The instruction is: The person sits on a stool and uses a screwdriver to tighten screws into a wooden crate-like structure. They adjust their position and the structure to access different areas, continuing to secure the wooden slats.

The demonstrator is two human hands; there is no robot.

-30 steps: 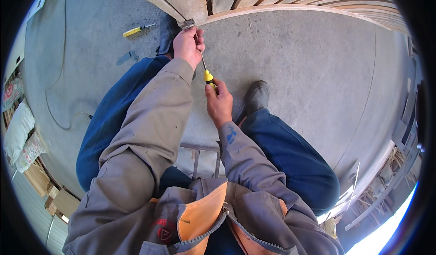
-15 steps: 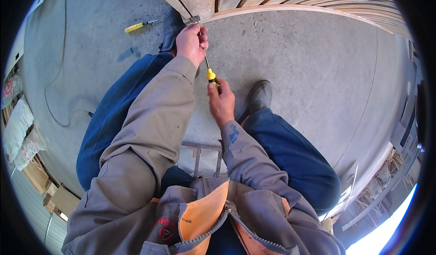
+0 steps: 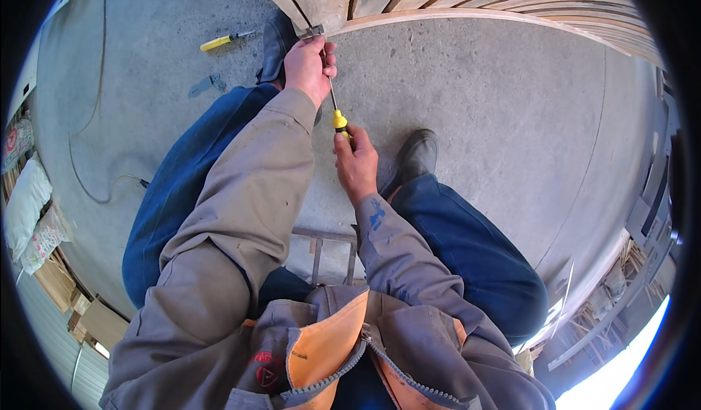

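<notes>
A screwdriver with a yellow and black handle points away from me, its shaft running up to the wooden door-like panel. My right hand is closed around the handle. Farther along, my left hand has its fingers curled about the shaft, hiding part of it. A small metal fitting, perhaps a hinge, sits at the panel's lower corner, right by my left fingertips. The screwdriver's tip is hidden there, so I cannot tell whether it touches a screw.
On the concrete floor, a second yellow-handled screwdriver lies left of my left shoe. Close to it is a flat bluish-grey piece. A cable winds along the left. Sacks and wood pieces line the left side.
Both hands keep the same grip on the screwdriver. The panel and its metal fitting appear very slightly farther right in view; little else differs.
</notes>
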